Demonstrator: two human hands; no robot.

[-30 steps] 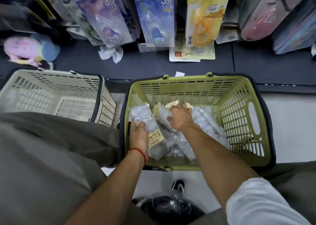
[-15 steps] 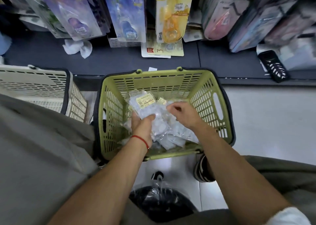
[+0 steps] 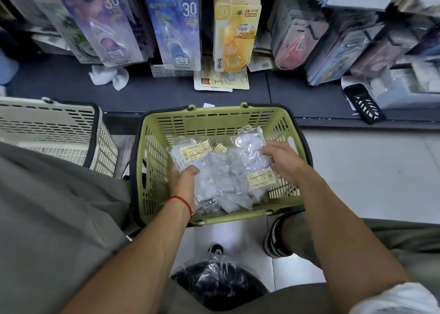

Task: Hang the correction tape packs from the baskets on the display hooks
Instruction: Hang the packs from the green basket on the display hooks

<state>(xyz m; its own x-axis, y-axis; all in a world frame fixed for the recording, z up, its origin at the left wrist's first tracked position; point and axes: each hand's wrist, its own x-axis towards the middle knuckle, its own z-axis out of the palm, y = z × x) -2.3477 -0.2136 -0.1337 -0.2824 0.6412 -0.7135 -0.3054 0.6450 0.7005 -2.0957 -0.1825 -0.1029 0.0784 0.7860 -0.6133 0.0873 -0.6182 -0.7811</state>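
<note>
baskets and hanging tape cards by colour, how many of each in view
green basket: 1
white basket: 1
purple front card on the hooks: 1
blue front card: 1
yellow front card: 1
pink front card: 1
Total: 6
Cards stacked behind each front one are too hidden to count.

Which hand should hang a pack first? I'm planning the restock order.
Probably the right hand: it holds a single pack lifted clear, nearer the shelf. The left hand grips a stack low in the green basket.
</note>
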